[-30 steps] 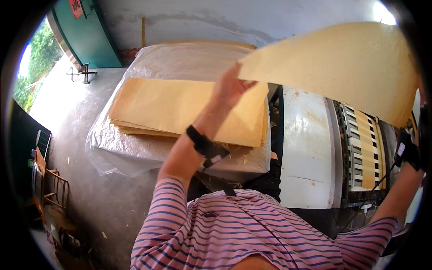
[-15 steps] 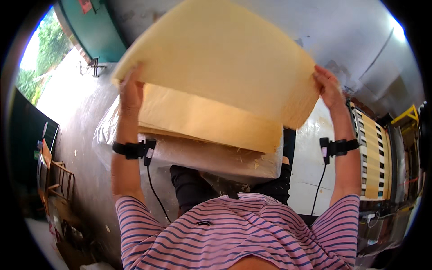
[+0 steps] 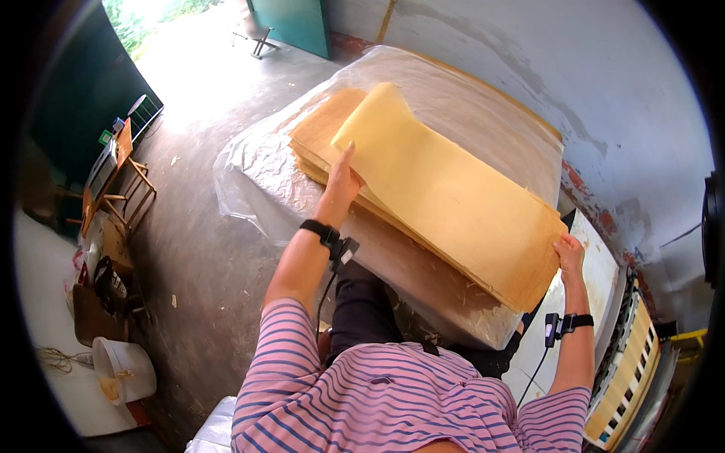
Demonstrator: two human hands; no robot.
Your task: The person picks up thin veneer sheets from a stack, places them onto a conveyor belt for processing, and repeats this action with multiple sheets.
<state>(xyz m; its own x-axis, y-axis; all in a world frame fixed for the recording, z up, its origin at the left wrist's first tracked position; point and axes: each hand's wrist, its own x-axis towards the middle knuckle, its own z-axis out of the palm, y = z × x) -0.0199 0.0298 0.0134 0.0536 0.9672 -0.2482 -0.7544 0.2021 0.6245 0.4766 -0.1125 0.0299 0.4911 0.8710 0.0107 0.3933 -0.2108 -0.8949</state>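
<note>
A thin, pale yellow sheet (image 3: 461, 192) stretches between my two hands, its left end curled up and its right part lying low over a stack. My left hand (image 3: 343, 183) pinches its near edge toward the left end, thumb on top. Its right end is pinched by my right hand (image 3: 570, 253), by the corner of the pile. Below lies the stack of similar tan sheets (image 3: 325, 124), with uneven, ragged edges. Clear plastic film (image 3: 257, 181) covers the broad low platform under the stack.
A pale wall (image 3: 604, 98) with peeling patches runs behind the platform. To the right stands a slatted frame (image 3: 630, 370) with a yellow strip. A white bucket (image 3: 132, 370) and a small wooden table (image 3: 113, 170) are at the left, near an open doorway (image 3: 189, 38).
The raised sheet has come down over the stack, its left end still curled. Both hands are lower relative to the pile, and the view has swung leftward.
</note>
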